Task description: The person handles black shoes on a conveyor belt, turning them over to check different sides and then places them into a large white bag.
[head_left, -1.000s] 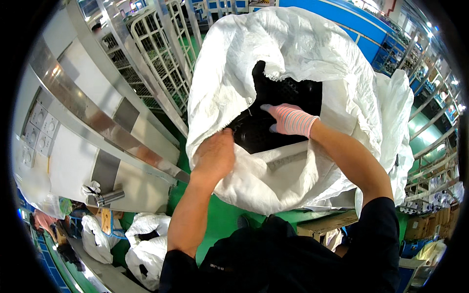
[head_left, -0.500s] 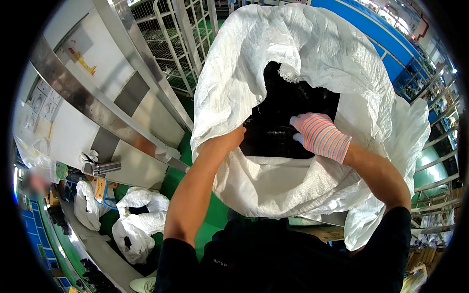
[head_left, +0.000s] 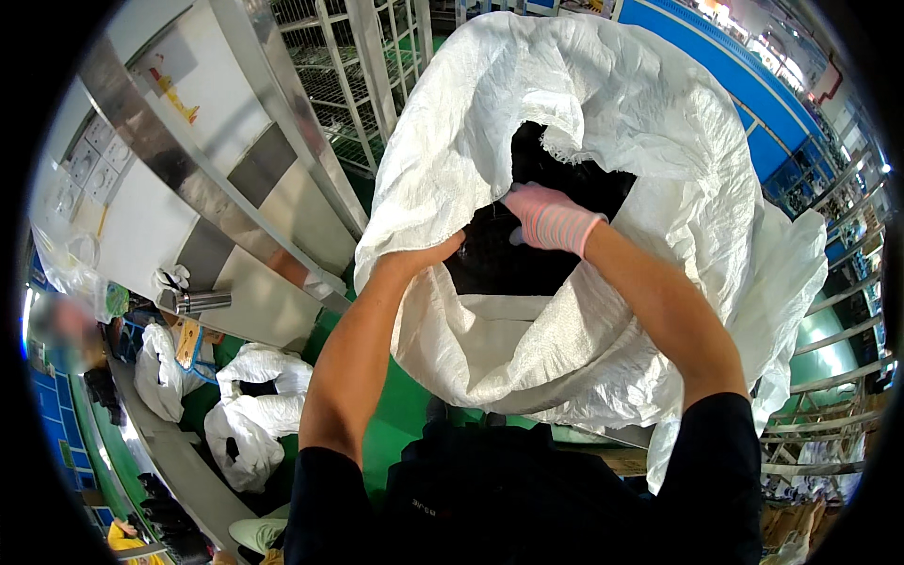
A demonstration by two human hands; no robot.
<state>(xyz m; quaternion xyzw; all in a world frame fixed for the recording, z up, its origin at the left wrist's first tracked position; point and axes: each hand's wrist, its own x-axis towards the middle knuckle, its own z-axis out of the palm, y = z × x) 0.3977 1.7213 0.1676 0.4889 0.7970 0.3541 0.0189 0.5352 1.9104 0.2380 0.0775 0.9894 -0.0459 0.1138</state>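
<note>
A large white woven sack point(head_left: 650, 104) stands before me with its wide mouth turned up, its rim folded outward and frayed at the far side. Glossy black pieces point(head_left: 513, 268) lie deep inside; their kind I cannot make out. My bare left hand point(head_left: 435, 254) reaches in at the left rim, its fingers mostly hidden by the sack's fold. Over the black contents is my right hand point(head_left: 554, 220) in a pink striped glove. Its fingers point to the left, close to the inner left edge of the sack, with the thumb held apart and nothing visible in the grasp.
To the left rises a metal frame point(head_left: 179, 155) beside a wall panel with sockets. Smaller white sacks point(head_left: 247, 410) holding black items sit on the floor at lower left. A wire rack point(head_left: 330, 75) stands beyond, and a blue machine point(head_left: 725, 66) at the far right.
My right hand has moved left across the sack's mouth, toward the left rim. My left hand stays at that rim. The view has shifted slightly.
</note>
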